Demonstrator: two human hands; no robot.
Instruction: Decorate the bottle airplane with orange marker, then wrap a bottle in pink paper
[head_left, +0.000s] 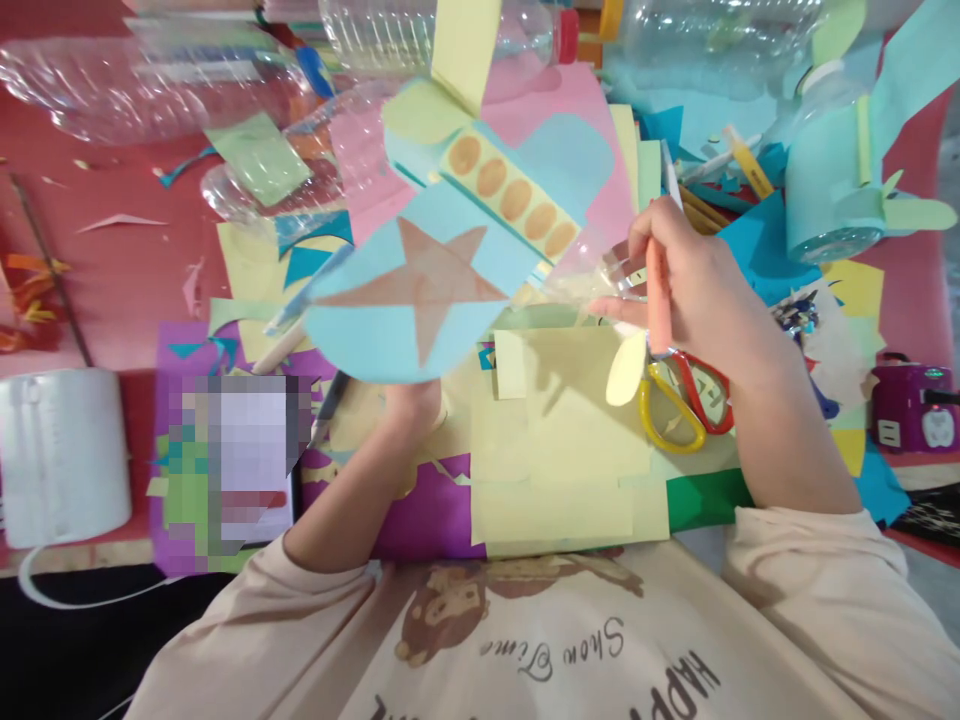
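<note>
A model airplane made of a plastic bottle and coloured paper is held up in the middle, its light blue wing [360, 340] bearing a brown star. Along its body runs a yellow strip [499, 180] with several brown ovals. My left hand [416, 405] is under the wing and supports the plane; its fingers are hidden. My right hand [675, 245] is closed around an orange marker [658, 300], with its fingertips close to the bottle's clear end. Below the marker are a pale yellow oval paper piece [625, 370] and scissors [675, 420] with red and yellow handles.
Pale yellow sheets [570, 440] lie before me. A second bottle plane [832, 190] stands at right. Clear bottles [150, 90] line the back. A phone [255, 460] and a white pouch [64, 455] are at left; a small purple box [915, 405] is at right.
</note>
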